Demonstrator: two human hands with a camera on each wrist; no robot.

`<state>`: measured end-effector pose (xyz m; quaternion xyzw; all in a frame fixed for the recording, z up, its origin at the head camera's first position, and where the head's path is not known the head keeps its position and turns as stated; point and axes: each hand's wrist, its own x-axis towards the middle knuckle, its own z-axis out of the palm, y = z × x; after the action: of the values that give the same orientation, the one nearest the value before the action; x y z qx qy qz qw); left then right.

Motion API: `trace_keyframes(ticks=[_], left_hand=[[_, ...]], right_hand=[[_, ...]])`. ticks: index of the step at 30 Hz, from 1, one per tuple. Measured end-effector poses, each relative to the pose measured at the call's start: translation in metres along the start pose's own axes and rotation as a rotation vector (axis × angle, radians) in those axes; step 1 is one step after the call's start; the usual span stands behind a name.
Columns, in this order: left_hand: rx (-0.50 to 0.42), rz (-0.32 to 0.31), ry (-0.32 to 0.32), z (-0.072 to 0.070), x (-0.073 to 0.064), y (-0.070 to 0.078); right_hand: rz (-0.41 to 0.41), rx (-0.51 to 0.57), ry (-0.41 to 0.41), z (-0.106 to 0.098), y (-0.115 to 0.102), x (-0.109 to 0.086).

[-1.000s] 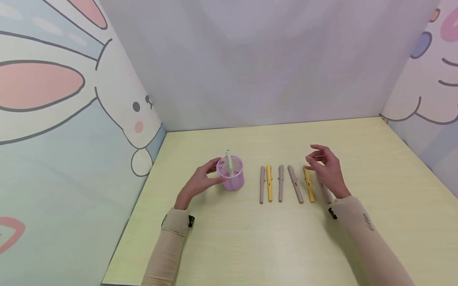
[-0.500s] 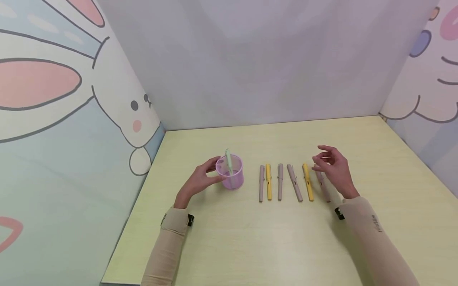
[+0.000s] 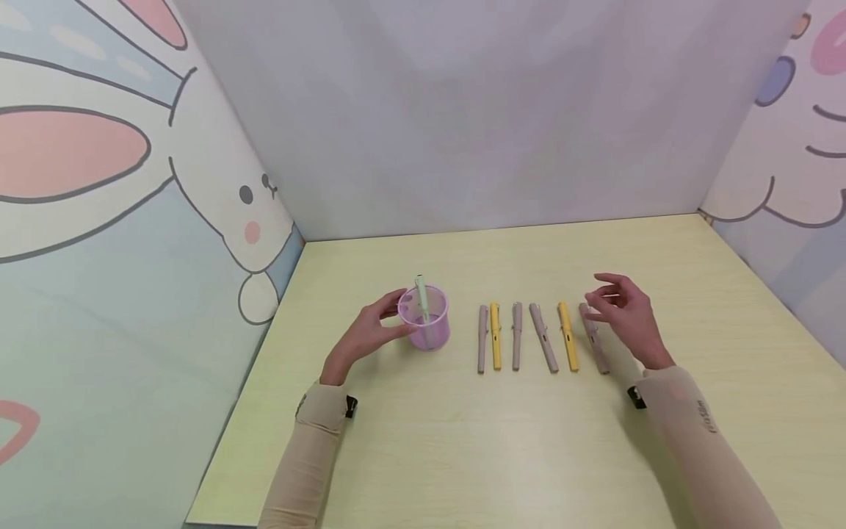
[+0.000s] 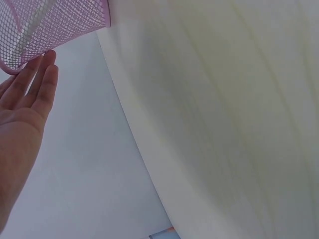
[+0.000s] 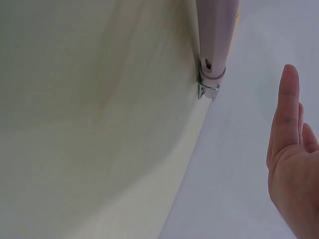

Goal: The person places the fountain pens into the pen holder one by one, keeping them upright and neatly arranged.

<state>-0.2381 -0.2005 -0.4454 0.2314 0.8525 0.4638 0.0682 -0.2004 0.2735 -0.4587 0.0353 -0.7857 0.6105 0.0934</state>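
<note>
A pink-purple mesh pen cup (image 3: pixel 429 336) stands on the table with one pale green pen (image 3: pixel 421 294) leaning in it. My left hand (image 3: pixel 365 334) holds the cup from its left side, thumb across the front and fingers behind the rim. In the left wrist view, the fingers (image 4: pixel 44 89) reach the mesh wall. Over the cap end of the rightmost mauve pen (image 3: pixel 596 345) hovers my right hand (image 3: pixel 628 312), fingers loosely bent and nothing in them. The right wrist view shows a mauve pen (image 5: pixel 215 40) with its metal clip, apart from the fingers.
Left of that pen lie a yellow pen (image 3: pixel 568 338), a mauve pen (image 3: pixel 544 338), another mauve pen (image 3: pixel 517 338), a second yellow pen (image 3: pixel 496 338) and a further mauve pen (image 3: pixel 482 339). Walls border the light wooden table (image 3: pixel 463 441) at the back and sides.
My right hand has moved rightward, from above the yellow pen to the rightmost mauve pen, uncovering more of both. The left hand stays on the cup.
</note>
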Motion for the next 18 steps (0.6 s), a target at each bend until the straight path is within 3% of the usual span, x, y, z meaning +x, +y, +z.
trace_keyframes(ticks=[7, 18], left_hand=[[-0.008, 0.012, -0.004, -0.001, 0.0, 0.0], [-0.012, 0.005, -0.007, -0.001, 0.001, -0.001]], right_hand=[[0.036, 0.036, -0.036, -0.009, 0.002, -0.003], [0.067, -0.022, -0.064, -0.018, 0.005, -0.004]])
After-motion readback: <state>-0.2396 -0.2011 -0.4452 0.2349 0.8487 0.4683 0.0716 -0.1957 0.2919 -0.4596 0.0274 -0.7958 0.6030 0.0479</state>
